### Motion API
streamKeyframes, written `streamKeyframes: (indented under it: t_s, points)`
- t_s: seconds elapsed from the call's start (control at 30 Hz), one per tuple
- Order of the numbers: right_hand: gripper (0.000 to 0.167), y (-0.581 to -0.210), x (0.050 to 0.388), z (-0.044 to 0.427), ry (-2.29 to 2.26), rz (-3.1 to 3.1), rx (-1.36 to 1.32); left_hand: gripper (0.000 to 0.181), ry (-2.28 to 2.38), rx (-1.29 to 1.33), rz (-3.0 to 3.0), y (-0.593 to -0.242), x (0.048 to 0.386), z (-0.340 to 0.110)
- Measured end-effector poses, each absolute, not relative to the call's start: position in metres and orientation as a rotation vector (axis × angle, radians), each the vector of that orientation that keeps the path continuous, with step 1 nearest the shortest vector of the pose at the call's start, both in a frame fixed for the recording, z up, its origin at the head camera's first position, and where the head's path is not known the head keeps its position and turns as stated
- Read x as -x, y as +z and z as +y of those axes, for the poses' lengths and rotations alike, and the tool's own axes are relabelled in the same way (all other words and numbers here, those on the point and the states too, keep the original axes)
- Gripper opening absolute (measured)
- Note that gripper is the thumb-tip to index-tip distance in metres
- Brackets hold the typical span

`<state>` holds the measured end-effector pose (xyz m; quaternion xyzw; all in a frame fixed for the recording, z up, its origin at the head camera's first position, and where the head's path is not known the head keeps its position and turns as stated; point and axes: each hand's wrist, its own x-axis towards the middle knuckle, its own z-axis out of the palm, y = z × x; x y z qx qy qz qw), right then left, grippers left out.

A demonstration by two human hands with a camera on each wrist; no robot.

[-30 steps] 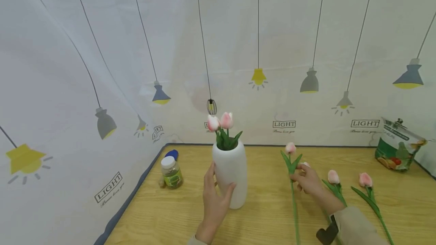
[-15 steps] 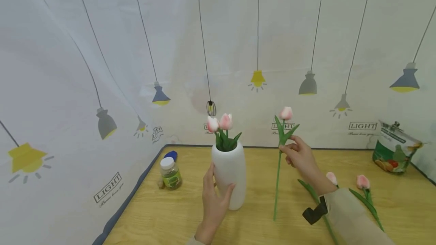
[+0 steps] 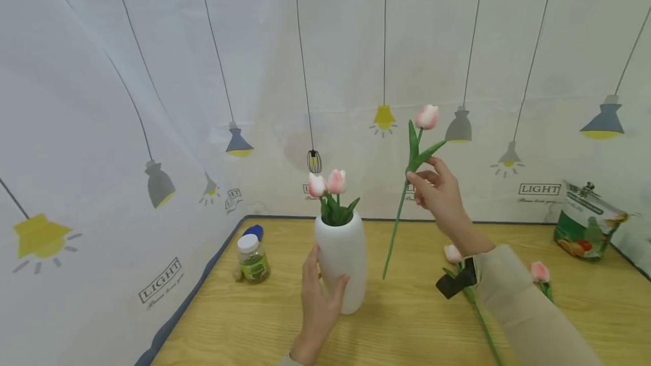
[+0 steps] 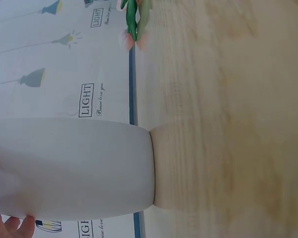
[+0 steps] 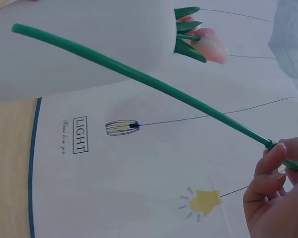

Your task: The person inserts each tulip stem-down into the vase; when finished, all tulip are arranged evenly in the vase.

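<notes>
A white vase [image 3: 342, 258] stands upright on the wooden table, and two pink-and-white tulips [image 3: 328, 183] show above its mouth. My left hand [image 3: 321, 304] grips the vase's side, fingers at its left and thumb across the front. In the left wrist view, fingertips [image 4: 26, 227] touch the vase wall. My right hand [image 3: 441, 194] pinches a third tulip [image 3: 426, 117] just below its leaves. That tulip is in the air right of the vase, its stem [image 5: 139, 75] slanting down to the left with the lower end free.
Two more tulips lie at the right: one bloom [image 3: 452, 253] by my right wrist, another bloom [image 3: 540, 271] beyond the sleeve. A green-and-white bag [image 3: 587, 225] stands at the back right. Left of the vase are a white-lidded jar [image 3: 253, 261] and a blue object [image 3: 255, 232].
My right hand has lifted the tulip off the table, upward and somewhat to the left, and its stem now tilts. My left hand has stayed on the vase.
</notes>
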<state>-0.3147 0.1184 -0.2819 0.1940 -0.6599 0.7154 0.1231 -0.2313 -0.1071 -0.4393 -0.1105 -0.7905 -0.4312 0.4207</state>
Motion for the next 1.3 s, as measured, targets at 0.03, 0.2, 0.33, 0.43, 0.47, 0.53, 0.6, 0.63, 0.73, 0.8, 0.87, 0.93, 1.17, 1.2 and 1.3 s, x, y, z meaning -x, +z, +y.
streamKeyframes:
  t_s: [0.03,0.2,0.33,0.43,0.47,0.53,0.6,0.63,0.73,0.8,0.87,0.93,1.17,1.2,1.3]
  points:
    - [0.033,-0.276,0.315,0.117,2.099,-1.903,-0.579,0.079,-1.072,0.281,-1.98,-0.439,0.232,-0.108]
    - [0.034,-0.247,0.311,0.11,2.153,-1.781,-0.635,0.079,-1.067,0.281,-1.981,-0.44,0.233,-0.109]
    - [0.035,-0.223,0.308,0.103,2.157,-1.668,-0.649,0.079,-1.079,0.283,-1.977,-0.441,0.233,-0.108]
    - [0.035,-0.209,0.306,0.097,2.15,-1.585,-0.631,0.078,-1.077,0.282,-1.978,-0.441,0.234,-0.108]
    - [0.035,-0.206,0.305,0.095,2.153,-1.557,-0.625,0.078,-1.075,0.278,-1.979,-0.441,0.234,-0.108]
    - [0.034,-0.202,0.304,0.091,2.153,-1.511,-0.613,0.078,-1.078,0.27,-1.978,-0.441,0.234,-0.108]
    - [0.033,-0.201,0.303,0.087,2.152,-1.483,-0.617,0.078,-1.084,0.261,-1.983,-0.442,0.234,-0.108]
    - [0.033,-0.201,0.303,0.085,2.144,-1.48,-0.625,0.078,-1.085,0.257,-1.986,-0.442,0.234,-0.108]
    - [0.033,-0.206,0.303,0.082,2.113,-1.519,-0.664,0.078,-1.092,0.256,-1.987,-0.444,0.233,-0.108]
    - [0.034,-0.211,0.304,0.08,2.084,-1.578,-0.695,0.078,-1.101,0.255,-1.981,-0.44,0.229,-0.107]
    - [0.034,-0.218,0.306,0.077,2.039,-1.652,-0.726,0.078,-1.104,0.255,-1.977,-0.44,0.229,-0.108]
    - [0.033,-0.226,0.307,0.072,1.977,-1.738,-0.752,0.078,-1.108,0.255,-1.98,-0.44,0.229,-0.108]
    - [0.033,-0.262,0.303,0.054,1.718,-2.003,-0.872,0.076,-1.116,0.253,-1.995,-0.442,0.233,-0.109]
    - [0.034,-0.267,0.301,0.052,1.691,-2.039,-0.886,0.076,-1.109,0.255,-1.994,-0.442,0.234,-0.109]
    - [0.036,-0.28,0.293,0.047,1.635,-2.131,-0.893,0.076,-1.096,0.252,-1.993,-0.443,0.234,-0.109]
